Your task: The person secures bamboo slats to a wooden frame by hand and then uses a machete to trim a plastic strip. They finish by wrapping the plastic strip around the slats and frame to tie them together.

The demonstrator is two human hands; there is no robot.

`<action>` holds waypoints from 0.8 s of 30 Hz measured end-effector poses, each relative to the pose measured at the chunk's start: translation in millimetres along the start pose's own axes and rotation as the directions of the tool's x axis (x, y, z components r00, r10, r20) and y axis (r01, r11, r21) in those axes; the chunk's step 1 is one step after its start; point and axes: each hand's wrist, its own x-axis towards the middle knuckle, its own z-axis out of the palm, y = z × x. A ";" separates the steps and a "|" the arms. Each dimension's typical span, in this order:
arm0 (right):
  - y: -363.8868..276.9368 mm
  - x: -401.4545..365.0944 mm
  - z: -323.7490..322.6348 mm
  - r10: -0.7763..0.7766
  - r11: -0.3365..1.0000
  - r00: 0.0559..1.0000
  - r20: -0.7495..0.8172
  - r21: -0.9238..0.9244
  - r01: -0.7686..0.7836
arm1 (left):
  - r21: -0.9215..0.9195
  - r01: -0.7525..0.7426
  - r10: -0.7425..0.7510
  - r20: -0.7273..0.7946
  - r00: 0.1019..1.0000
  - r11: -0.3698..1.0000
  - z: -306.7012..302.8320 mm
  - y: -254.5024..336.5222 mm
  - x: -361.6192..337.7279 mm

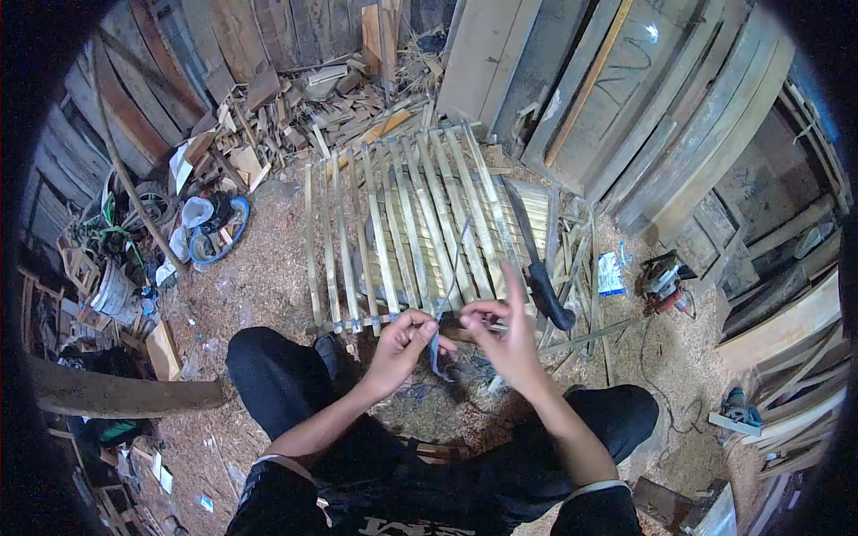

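Note:
A row of pale slats (393, 223) lies in front of me, with grey strip wound around their near ends. My left hand (402, 350) pinches a thin grey strip (435, 353) near the near edge of the slats; the strip's loose end hangs below the fingers. Just to the right, my right hand (505, 335) is raised with its index finger pointing up and its fingers apart, close to the strip. Whether it touches the strip is too small to tell. A long blade with a black handle (551, 299) rests at the right of the slats.
Wood scraps (295, 112) are heaped at the back left. A blue-rimmed basin (234, 239) stands at the left. Large boards (572, 98) lean at the back right. Power tools (666, 284) with a cable lie on the right floor, beside a blue-white packet (610, 273).

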 end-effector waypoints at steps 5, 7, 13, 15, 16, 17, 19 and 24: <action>-0.5 -12.1 16.1 0.039 0.996 0.994 0.104 0.070 -0.046 | 0.403 -0.209 0.232 -0.009 0.973 0.891 -3.4 -11.2 3.4; 3.0 -12.8 19.0 0.089 0.976 0.990 0.105 0.190 -0.108 | 0.338 -0.088 0.121 -0.077 0.990 0.937 -5.4 -14.8 0.0; 3.5 -16.2 28.1 0.044 0.969 0.991 0.129 0.234 -0.074 | 0.243 -0.068 0.106 -0.147 0.983 0.968 0.0 -19.4 -3.2; 0.2 -17.8 27.8 0.091 0.966 0.989 0.116 0.232 -0.116 | 0.224 -0.048 0.087 -0.166 0.982 0.973 2.7 -21.6 -5.4; -0.6 -17.4 26.0 0.112 0.966 0.987 0.112 0.222 -0.134 | 0.206 -0.032 0.071 -0.187 0.980 0.978 2.8 -21.8 -5.4; -0.6 -17.3 24.5 0.133 0.965 0.985 0.108 0.212 -0.154 | 0.204 -0.033 0.072 -0.190 0.979 0.979 2.0 -21.8 -5.5; 2.9 -17.1 22.9 0.122 0.973 0.986 0.116 0.184 -0.142 | 0.370 -0.067 0.128 -0.143 0.981 0.927 1.5 -20.5 -6.4; 12.4 -19.3 24.4 0.107 0.970 0.979 0.175 0.196 -0.141 | 0.385 -0.103 0.165 -0.133 0.977 0.917 0.6 -22.2 -6.1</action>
